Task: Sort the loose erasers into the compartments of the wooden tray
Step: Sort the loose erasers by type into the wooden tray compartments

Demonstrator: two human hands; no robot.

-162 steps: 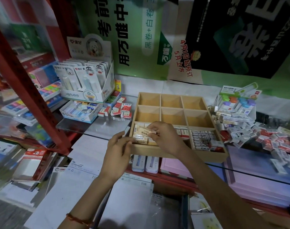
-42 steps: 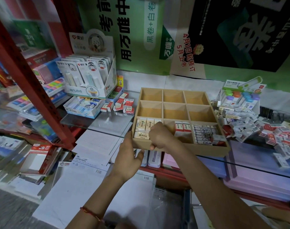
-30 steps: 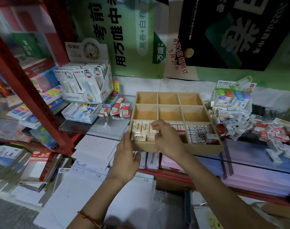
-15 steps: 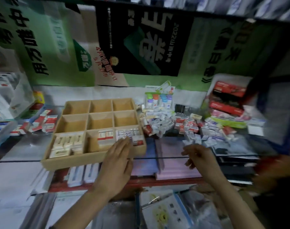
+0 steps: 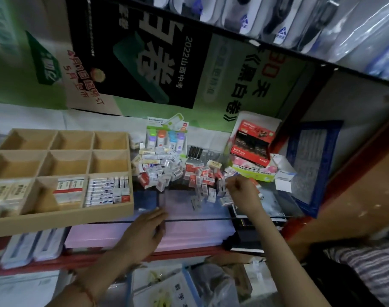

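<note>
Erasers (image 5: pixel 178 173) loose on glass shelf (image 5: pixel 180 209)

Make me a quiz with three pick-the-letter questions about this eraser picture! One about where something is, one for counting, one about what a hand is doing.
1. On which side of the wooden tray do the loose erasers lie? A) left B) right C) inside it
2. How many compartments has the tray? A) four B) six C) nine
3. The left hand is: A) open B) gripping an eraser C) a fist

Answers: B, the pile sits beyond the tray's right wall; C, three rows of three; A, its fingers stretch straight, holding nothing.
</note>
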